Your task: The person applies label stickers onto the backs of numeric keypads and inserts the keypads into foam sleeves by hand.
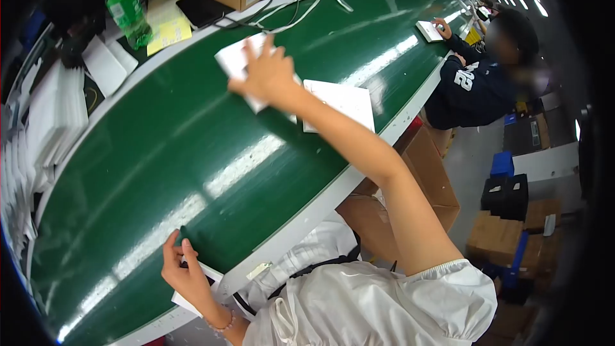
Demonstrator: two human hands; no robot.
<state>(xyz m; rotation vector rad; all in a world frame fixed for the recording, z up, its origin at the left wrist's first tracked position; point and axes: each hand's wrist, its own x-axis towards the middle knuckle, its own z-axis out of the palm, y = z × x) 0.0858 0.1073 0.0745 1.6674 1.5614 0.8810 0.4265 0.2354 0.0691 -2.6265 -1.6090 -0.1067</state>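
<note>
The right hand (266,77) lies with fingers splayed over a white rectangular box (231,59) toward the far side of the glossy green worktop (147,154); the arm is stretched well out, presumably because the box sits at a long reach; a flat white square box (346,102) rests just right of it, partly hidden by the forearm; at the near left edge, the left hand (182,275) curves over a flat white piece (186,302), perhaps steadying it (the edge is close); thumb and forefinger stand apart, though I cannot tell whether it grips.
</note>
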